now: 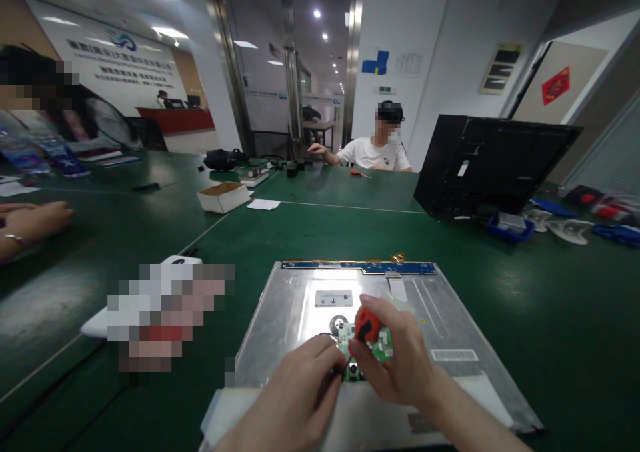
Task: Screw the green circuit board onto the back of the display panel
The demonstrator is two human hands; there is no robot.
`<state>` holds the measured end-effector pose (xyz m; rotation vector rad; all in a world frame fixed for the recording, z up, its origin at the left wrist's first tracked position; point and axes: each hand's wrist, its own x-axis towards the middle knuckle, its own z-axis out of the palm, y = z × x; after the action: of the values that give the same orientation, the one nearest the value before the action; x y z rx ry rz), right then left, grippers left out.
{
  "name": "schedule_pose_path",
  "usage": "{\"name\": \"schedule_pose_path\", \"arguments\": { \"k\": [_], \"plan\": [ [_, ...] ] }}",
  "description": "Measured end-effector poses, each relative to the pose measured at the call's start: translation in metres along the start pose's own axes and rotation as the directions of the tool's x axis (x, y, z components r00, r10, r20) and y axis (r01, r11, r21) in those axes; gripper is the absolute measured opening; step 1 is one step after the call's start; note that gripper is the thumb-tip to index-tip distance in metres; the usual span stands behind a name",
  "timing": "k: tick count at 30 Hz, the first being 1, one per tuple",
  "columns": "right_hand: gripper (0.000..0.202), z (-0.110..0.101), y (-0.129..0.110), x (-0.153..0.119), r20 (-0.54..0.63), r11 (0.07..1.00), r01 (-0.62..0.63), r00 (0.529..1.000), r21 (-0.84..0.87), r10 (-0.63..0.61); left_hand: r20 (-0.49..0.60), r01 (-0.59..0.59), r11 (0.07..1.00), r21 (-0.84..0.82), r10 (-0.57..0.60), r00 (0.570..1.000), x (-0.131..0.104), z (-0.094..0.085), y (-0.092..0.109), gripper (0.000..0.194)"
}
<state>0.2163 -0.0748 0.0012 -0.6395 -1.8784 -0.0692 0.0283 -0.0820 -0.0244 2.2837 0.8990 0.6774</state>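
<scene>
A metal-backed display panel (295, 305) lies flat on the green table, with a blue circuit strip (330, 266) along its far edge. Near its middle is a small green circuit board (384, 345). My right hand (400, 352) grips a red-handled screwdriver (367, 324) over this board, its fingers closed round the handle. At the board's left side is my left hand (305, 385), its fingers pressed together low by the screwdriver's tip; what they hold, if anything, is hidden. A white ribbon cable (397, 285) runs from the blue strip toward the board.
A black monitor (490, 165) stands at the back right beside a blue tray (510, 229). An open box (223, 197) is farther back, left of centre. A white device (170, 285) lies left of the panel. Another person's hands (37, 225) rest at far left; someone sits opposite.
</scene>
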Motion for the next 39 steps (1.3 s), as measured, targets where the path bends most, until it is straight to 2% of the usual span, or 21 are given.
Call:
{"name": "schedule_pose_path", "arguments": {
  "k": [5, 11, 15, 23, 33, 39],
  "plan": [
    [0.061, -0.0024, -0.0009, 0.0002, 0.021, 0.999, 0.005, 1.0, 0.044, -0.006, 0.007, -0.005, 1.0, 0.011, 0.005, 1.0, -0.0002, -0.0007, 0.0001, 0.02],
    [0.049, 0.0011, -0.0009, 0.0005, -0.037, 0.999, 0.016, 0.999, -0.033, -0.017, -0.002, -0.001, 1.0, 0.015, 0.001, 1.0, -0.0012, 0.0008, -0.0019, 0.019],
    [0.042, 0.0024, 0.0003, 0.0012, -0.05, 0.999, 0.031, 0.998, -0.019, -0.032, -0.02, -0.017, 1.0, 0.02, 0.017, 1.0, -0.0014, 0.0025, -0.0029, 0.02],
    [0.053, -0.0012, -0.0008, 0.001, 0.025, 0.999, 0.003, 1.0, 0.039, -0.004, 0.012, -0.021, 1.0, -0.007, 0.021, 1.0, -0.0004, 0.0006, -0.0018, 0.022],
    [0.042, 0.0019, 0.0003, 0.0001, -0.036, 0.999, 0.019, 0.999, -0.034, -0.021, -0.016, -0.019, 0.999, 0.027, 0.02, 1.0, -0.0025, 0.0028, -0.0052, 0.02],
    [0.044, 0.0001, -0.0007, 0.0026, -0.011, 1.0, 0.024, 1.0, -0.006, -0.024, -0.011, -0.017, 1.0, 0.019, 0.018, 1.0, -0.0016, 0.0019, -0.0036, 0.022]
  ]
}}
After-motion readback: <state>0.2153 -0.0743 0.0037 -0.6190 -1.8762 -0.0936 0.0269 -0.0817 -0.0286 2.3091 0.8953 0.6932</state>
